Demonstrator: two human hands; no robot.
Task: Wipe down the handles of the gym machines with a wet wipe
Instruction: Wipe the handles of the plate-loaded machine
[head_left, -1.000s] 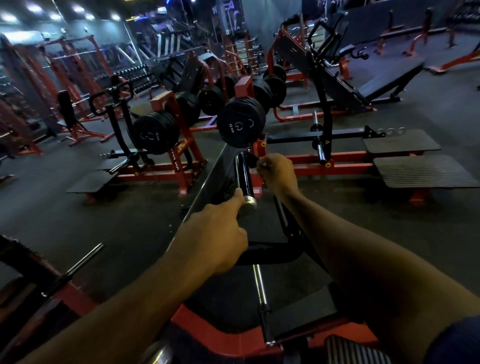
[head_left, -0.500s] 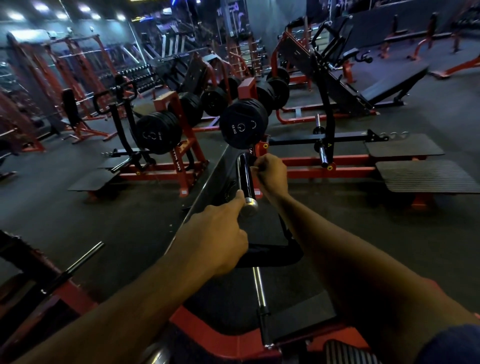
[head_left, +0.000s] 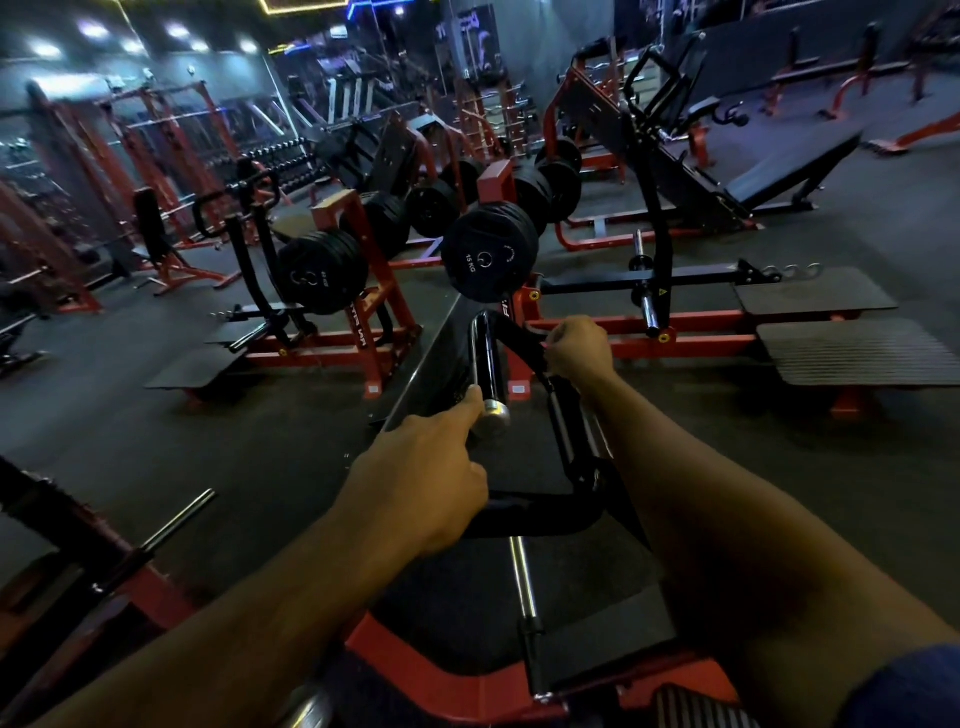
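Observation:
A black machine handle (head_left: 481, 358) with a chrome end cap (head_left: 494, 411) points toward me at the centre of the view. My left hand (head_left: 431, 478) is closed in a fist just below it, with its thumb tip against the chrome cap. What the palm holds is hidden. A second black bar (head_left: 563, 431) angles up to the right of the handle. My right hand (head_left: 577, 354) is closed around the upper part of that bar. No wet wipe shows in either hand.
A 15 kg plate stack (head_left: 488, 254) hangs just beyond the handle. Red-framed machines (head_left: 358, 343) with more plates stand to the left, and ribbed foot platforms (head_left: 852, 353) lie to the right. A chrome sleeve (head_left: 522, 587) and a red frame (head_left: 452, 680) are below my arms.
My right hand has slid a little down the angled bar, away from the top of the handle. My left hand has stayed at the chrome cap.

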